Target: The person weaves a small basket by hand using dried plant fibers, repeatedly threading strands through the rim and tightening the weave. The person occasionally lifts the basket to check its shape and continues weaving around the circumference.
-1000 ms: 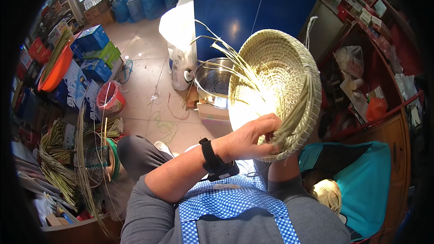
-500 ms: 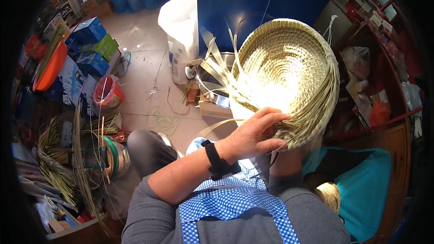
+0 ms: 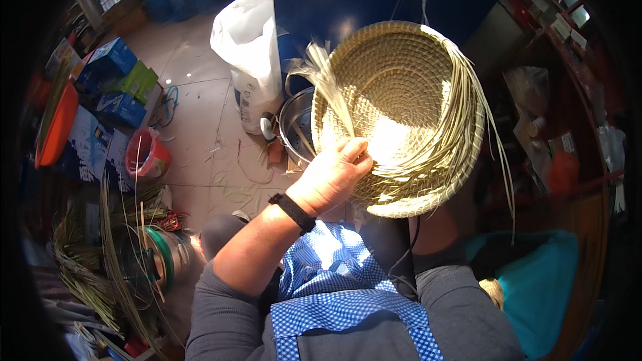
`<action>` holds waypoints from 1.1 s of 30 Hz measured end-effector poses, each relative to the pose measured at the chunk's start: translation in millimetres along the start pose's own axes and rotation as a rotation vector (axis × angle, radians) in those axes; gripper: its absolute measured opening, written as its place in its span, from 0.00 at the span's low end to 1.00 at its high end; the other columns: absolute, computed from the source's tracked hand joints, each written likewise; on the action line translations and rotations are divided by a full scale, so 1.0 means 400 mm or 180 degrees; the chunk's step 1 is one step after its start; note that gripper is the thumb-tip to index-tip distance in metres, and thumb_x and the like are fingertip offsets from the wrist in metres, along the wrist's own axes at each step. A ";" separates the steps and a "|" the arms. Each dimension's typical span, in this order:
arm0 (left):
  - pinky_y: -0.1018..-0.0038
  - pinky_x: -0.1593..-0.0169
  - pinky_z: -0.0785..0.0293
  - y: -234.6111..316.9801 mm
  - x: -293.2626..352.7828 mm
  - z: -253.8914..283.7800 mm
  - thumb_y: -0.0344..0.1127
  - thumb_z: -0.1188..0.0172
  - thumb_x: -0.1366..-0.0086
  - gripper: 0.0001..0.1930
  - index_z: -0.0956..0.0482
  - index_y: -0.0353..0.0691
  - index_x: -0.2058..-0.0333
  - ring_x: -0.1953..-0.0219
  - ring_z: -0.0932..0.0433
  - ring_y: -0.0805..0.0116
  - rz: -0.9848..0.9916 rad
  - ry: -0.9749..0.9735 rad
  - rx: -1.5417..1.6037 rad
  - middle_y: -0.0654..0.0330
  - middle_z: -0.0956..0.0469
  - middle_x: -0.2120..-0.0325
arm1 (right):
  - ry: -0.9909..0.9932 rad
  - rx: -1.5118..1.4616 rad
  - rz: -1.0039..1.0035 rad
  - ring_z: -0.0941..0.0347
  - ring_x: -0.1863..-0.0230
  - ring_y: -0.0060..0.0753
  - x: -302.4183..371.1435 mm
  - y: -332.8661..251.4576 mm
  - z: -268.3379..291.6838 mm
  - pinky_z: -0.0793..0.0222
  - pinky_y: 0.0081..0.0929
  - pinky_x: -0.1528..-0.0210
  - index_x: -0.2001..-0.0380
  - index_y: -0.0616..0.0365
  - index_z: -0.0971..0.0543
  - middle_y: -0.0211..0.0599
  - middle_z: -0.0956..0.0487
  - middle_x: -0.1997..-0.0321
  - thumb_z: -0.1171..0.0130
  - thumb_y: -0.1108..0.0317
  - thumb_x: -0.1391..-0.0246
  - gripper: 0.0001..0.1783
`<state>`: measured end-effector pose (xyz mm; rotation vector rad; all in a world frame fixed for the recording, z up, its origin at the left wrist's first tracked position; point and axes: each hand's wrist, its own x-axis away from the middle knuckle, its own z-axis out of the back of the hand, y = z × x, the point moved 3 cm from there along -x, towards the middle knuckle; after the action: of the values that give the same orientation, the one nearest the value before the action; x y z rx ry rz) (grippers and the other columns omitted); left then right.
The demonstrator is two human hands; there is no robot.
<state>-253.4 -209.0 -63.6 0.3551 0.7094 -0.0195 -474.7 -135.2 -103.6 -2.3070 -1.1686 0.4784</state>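
A round woven straw basket (image 3: 401, 60) is tilted with its hollow facing me, sunlit across the lower left of its inside. My left hand (image 3: 336, 172) is at the near left rim, fingers closed in a pinch on straw strands (image 3: 340, 97) whose pale, frayed ends fan up over the rim. Another long bundle of loose straw (image 3: 461, 113) curves along the right inside of the basket and trails past its rim. Behind the basket's lower right, my right forearm (image 3: 436, 235) goes up out of sight; the basket hides my right hand.
A white plastic bag (image 3: 251, 47) and a metal pot (image 3: 291, 124) stand beyond the basket. To the left are a red bin (image 3: 150, 154), an orange basin (image 3: 59, 124), stacked boxes (image 3: 110, 67) and straw bundles (image 3: 80, 274). A teal fabric piece (image 3: 542, 287) lies at the right, below crowded shelves.
My left hand has moved left along the near rim from the loose bundle and now pinches strands there. The basket has shifted left, and some straw now hangs past its right side.
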 end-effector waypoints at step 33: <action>0.59 0.35 0.34 -0.282 0.180 -0.126 0.26 0.39 0.45 0.17 0.22 0.31 0.56 0.48 0.23 0.54 0.3005 0.2754 0.6823 0.51 0.18 0.56 | 0.1498 0.3050 -0.1577 0.22 0.54 0.33 -0.130 0.031 0.089 0.25 0.35 0.50 0.52 0.55 0.21 0.37 0.18 0.56 0.41 0.49 0.38 0.22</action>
<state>-246.0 -291.1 -180.2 2.8558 1.0495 0.3161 -514.5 -174.1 -135.5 -1.1674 -0.9250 0.2050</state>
